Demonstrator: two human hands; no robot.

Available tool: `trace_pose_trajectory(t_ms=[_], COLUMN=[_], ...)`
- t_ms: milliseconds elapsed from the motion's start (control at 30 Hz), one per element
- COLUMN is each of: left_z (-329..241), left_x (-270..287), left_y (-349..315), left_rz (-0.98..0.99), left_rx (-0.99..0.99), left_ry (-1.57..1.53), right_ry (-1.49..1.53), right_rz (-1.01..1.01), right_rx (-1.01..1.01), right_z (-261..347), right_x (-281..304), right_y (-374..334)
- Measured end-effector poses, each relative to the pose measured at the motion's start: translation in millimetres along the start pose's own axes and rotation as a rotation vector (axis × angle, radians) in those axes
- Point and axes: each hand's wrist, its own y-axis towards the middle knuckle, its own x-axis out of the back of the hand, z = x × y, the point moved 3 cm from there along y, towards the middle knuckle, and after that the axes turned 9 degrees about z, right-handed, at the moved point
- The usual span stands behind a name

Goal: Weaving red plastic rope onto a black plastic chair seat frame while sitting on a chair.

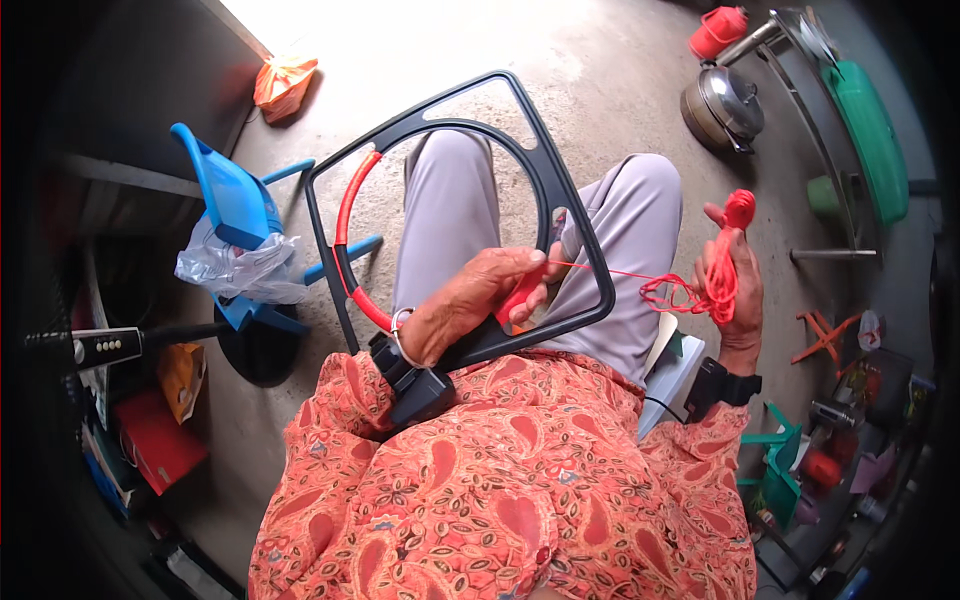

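A black plastic frame (592, 215), squarish outside with a round ring inside, rests tilted across my lap. Red cord (347, 205) is wound tightly round parts of the ring, on its left side and near my left hand. My left hand (490, 285) pinches the ring at its lower right, where the wound cord ends. From there a single taut strand runs right to my right hand (738, 280), raised beyond my knee. Loops of a red cord bundle (718, 285) hang from its curled fingers, with a bunched part at the top.
On the left stands a blue plastic chair (235, 200) with a clear plastic bag (240, 262). An orange bag (285, 88) lies on the floor ahead. At the right are a lidded metal pot (722, 108), a red jug (717, 32) and a metal rack (800, 100).
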Motion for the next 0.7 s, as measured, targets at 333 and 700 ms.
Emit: trace_pose_trajectory(t_ms=[333,700], left_z=[-2.3,-4.3], left_x=[3.3,-4.3], left_y=[-7.0,-10.6], left_rz=[-0.135,-0.212], left_rx=[-0.001,0.023], left_ry=[0.119,0.208], right_ry=[-0.395,-0.250], right_rz=[0.199,0.436], right_rx=[-0.253,-0.365], right_z=[-48.3,-92.2], right_x=[-22.8,-71.6], right_y=[23.5,24.6])
